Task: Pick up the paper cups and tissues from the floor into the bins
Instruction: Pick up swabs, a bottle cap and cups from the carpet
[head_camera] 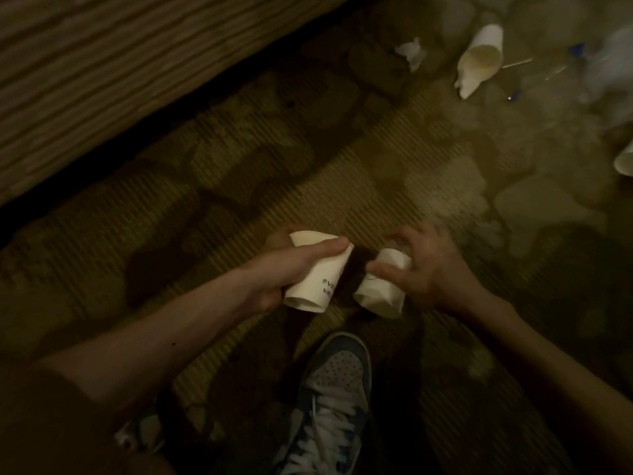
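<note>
Patterned carpet [239, 186], ribbed weave with dark irregular patches, covers the floor. A striped, ridged surface [102, 80] runs diagonally across the upper left; its identity cannot be determined. One blue-and-grey laced sneaker [334, 399] stands at bottom centre. A second shoe [140, 431] is partly visible lower left. A thin pale stick [517, 62] lies upper right, near blurred blue fragments [577, 49].

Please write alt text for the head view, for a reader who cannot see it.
Seen from above, a person's left hand grips a printed paper cup and the right hand holds a second paper cup over patterned carpet. A crushed cup and a crumpled tissue lie farther ahead; a sneaker shows below.
</note>
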The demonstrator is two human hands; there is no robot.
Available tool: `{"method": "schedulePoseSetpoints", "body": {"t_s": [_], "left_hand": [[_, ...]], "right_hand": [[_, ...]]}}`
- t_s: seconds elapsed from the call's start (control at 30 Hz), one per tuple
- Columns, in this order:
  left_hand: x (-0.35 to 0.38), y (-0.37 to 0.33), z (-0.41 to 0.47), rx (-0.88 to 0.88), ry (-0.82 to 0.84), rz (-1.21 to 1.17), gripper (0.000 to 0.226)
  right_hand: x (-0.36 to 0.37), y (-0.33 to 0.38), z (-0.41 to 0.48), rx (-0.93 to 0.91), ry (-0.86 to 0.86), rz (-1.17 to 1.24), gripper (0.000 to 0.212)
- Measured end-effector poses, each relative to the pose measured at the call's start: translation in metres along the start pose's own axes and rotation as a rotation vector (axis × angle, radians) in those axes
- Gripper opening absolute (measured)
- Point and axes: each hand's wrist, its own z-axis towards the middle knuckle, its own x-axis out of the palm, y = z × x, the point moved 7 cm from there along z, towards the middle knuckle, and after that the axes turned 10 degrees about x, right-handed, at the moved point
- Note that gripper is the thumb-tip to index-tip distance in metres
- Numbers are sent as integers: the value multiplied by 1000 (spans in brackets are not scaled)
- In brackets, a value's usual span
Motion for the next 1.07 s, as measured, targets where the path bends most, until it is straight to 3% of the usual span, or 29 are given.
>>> {"method": "schedulePoseSetpoints", "body": {"t_s": [0.1,0.23,0.4,0.5,0.6,0.67,0.7,0.77,0.9,1.0,1.07], "left_hand": [[3,3,1,23,28,113,87],[2,-2,9,82,78,259,80],[-12,-11,16,159,137,422,61],[-25,-8,20,126,173,459,70],[-39,-11,23,139,206,524,90],[-44,-12,25,131,291,506,96],[-45,-14,26,135,348,470,87],[-46,-18,27,141,458,409,65],[-55,-31,32,179,530,282,51],[-61,-45,38,227,507,212,65],[-61,-59,42,315,495,183,90]], "right_hand": [[29,-22,0,147,190,-9,87],[38,-16,8,139,193,283,55],[53,-8,22,199,184,433,41],[52,-1,30,239,228,611,45],[38,27,34,220,366,892,72],[29,51,35,169,451,960,87],[25,63,35,133,490,966,88],[16,85,32,72,557,971,78],[-3,114,28,28,612,979,52],[-20,126,29,31,559,948,48],[-31,135,27,26,531,889,47]]}}
